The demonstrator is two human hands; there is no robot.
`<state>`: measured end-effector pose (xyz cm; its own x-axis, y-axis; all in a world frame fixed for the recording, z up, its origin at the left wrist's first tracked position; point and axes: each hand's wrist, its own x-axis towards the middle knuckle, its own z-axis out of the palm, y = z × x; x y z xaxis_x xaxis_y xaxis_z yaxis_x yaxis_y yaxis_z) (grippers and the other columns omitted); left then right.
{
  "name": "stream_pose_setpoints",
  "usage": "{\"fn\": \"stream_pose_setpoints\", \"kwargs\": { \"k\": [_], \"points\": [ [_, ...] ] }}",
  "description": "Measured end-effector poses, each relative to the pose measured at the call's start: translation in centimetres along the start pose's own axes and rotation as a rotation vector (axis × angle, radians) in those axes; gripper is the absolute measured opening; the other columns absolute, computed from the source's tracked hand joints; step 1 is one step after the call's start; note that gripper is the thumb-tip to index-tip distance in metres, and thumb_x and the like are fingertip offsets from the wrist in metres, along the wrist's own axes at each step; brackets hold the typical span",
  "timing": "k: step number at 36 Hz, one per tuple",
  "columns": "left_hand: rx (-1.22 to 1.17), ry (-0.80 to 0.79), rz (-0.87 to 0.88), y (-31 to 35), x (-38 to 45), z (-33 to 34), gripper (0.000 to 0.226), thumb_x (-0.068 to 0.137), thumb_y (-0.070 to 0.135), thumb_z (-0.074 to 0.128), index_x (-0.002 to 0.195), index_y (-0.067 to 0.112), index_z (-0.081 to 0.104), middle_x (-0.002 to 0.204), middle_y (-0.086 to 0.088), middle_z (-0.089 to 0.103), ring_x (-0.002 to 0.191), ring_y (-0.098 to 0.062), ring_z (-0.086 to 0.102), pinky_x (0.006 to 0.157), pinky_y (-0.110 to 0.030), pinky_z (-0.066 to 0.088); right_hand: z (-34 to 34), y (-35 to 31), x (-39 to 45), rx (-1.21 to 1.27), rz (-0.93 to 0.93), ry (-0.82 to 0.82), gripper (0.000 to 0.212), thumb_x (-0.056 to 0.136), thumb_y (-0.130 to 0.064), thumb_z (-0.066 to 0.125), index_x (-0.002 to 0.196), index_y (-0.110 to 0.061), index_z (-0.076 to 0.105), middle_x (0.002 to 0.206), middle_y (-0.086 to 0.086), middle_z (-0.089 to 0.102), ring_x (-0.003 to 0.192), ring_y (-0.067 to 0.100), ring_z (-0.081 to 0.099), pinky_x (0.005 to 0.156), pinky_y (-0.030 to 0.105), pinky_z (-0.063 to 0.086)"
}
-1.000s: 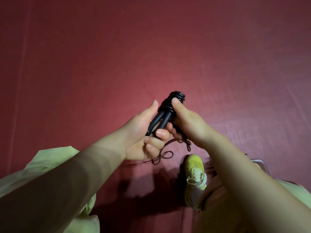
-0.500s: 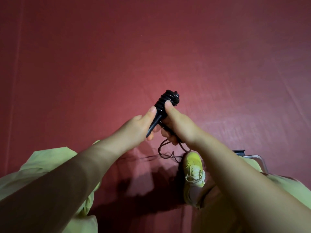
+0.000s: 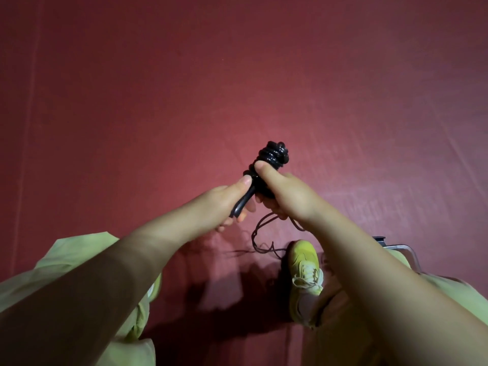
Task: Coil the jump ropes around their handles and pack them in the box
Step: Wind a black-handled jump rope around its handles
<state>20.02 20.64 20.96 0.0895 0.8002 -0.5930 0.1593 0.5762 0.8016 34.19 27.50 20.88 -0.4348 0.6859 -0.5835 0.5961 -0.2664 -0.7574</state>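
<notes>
A black jump rope [image 3: 273, 154] is held up over the red floor, its glossy cord wound in tight turns around the upper part of its black handles. My right hand [image 3: 286, 194] grips the wound part, thumb pressed on the coils. My left hand [image 3: 229, 200] holds the bare lower end of the handles, thumb along them. A thin loose end of cord [image 3: 261, 233] hangs below my hands and trails on the floor in loops. No box is in view.
The red mat floor [image 3: 237, 88] fills the view. My foot in a yellow-green shoe [image 3: 303, 270] rests on it by the loose cord. A metal frame with a black part [image 3: 396, 247] shows behind my right forearm.
The left hand has shifted from cradling the handles with curled fingers to holding their lower end. The bundle has turned and the loose cord on the floor has shifted.
</notes>
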Motion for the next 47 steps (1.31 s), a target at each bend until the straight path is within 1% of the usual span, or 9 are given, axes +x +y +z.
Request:
{"fn": "stream_pose_setpoints", "kwargs": {
  "k": [4,8,14,19,25,31,36,42,47],
  "points": [
    [-0.393,-0.221,-0.119,0.4,-0.4,-0.4,0.042,0.071,0.054,0.052,0.087,0.016,0.057,0.061,0.004,0.046,0.047,-0.008,0.032,0.052,-0.025,0.029,-0.3,-0.2,-0.1,0.191,-0.047,-0.014,0.055,0.094,-0.056,0.034,0.067,-0.011,0.051,0.048,-0.002,0.039,0.045,0.016,0.030,0.050,0.033,0.023],
    [-0.464,-0.210,-0.156,0.6,-0.3,-0.6,0.037,0.067,0.051,0.060,0.085,0.019,0.055,0.063,0.007,0.043,0.046,-0.005,0.031,0.052,-0.020,0.033,-0.4,-0.2,0.2,0.253,-0.058,-0.080,0.052,0.083,-0.059,0.030,0.069,-0.014,0.053,0.053,-0.001,0.044,0.046,0.015,0.034,0.050,0.031,0.028],
    [-0.062,0.051,-0.082,-0.4,0.4,-0.1,0.021,0.091,0.038,0.058,0.078,0.021,0.057,0.066,0.002,0.043,0.046,-0.005,0.037,0.049,-0.019,0.033,-0.4,-0.1,-0.2,0.075,0.020,-0.041,0.057,0.098,-0.060,0.028,0.073,-0.017,0.057,0.063,0.000,0.044,0.051,0.015,0.036,0.052,0.030,0.029],
    [0.121,0.148,0.005,-0.9,0.9,-0.5,0.036,0.072,0.056,0.063,0.078,0.020,0.058,0.060,0.006,0.048,0.055,-0.013,0.043,0.057,-0.029,0.036,-0.3,-0.3,-0.1,0.074,0.003,-0.035,0.055,0.099,-0.056,0.029,0.073,-0.016,0.055,0.063,0.002,0.041,0.050,0.015,0.031,0.049,0.029,0.026],
    [0.365,0.266,0.052,-0.6,0.8,-0.7,0.038,0.080,0.051,0.067,0.067,0.021,0.047,0.059,0.009,0.049,0.057,-0.013,0.043,0.057,-0.029,0.031,-0.2,-0.1,0.0,0.137,-0.009,-0.039,0.049,0.098,-0.055,0.036,0.086,-0.013,0.058,0.047,-0.012,0.034,0.045,0.011,0.025,0.045,0.027,0.022],
    [-0.286,-0.123,-0.090,0.1,0.2,-0.6,0.035,0.070,0.048,0.066,0.083,0.016,0.060,0.070,-0.004,0.061,0.053,-0.012,0.055,0.063,-0.031,0.047,-0.3,0.0,0.1,0.304,-0.066,-0.054,0.045,0.080,-0.056,0.040,0.082,-0.012,0.050,0.055,-0.002,0.033,0.047,0.013,0.023,0.048,0.030,0.017],
    [-0.732,-0.509,-0.204,0.8,-0.6,-0.6,0.065,0.079,0.059,0.035,0.091,0.007,0.071,0.078,-0.010,0.066,0.063,-0.021,0.060,0.079,-0.041,0.049,-0.3,0.1,0.1,0.499,-0.118,-0.177,0.044,0.079,-0.053,0.036,0.081,-0.010,0.047,0.045,-0.001,0.038,0.045,0.019,0.032,0.052,0.034,0.024],
    [-0.897,-0.655,-0.198,0.2,-0.8,0.0,0.062,0.085,0.071,0.027,0.076,0.019,0.061,0.064,0.006,0.047,0.036,-0.002,0.034,0.062,-0.029,0.050,-0.2,-0.3,-0.1,0.406,-0.151,-0.165,0.067,0.078,-0.068,0.041,0.096,-0.005,0.056,0.053,0.003,0.044,0.050,0.019,0.037,0.049,0.026,0.032],
    [-0.807,-0.538,-0.226,-0.3,-0.3,0.3,0.057,0.083,0.071,0.026,0.078,0.020,0.052,0.064,0.007,0.045,0.034,0.000,0.026,0.056,-0.025,0.045,-0.4,-0.2,-0.5,0.123,-0.097,-0.024,0.062,0.100,-0.056,0.027,0.065,-0.009,0.048,0.053,0.004,0.042,0.043,0.015,0.035,0.045,0.023,0.029]
  ]
}}
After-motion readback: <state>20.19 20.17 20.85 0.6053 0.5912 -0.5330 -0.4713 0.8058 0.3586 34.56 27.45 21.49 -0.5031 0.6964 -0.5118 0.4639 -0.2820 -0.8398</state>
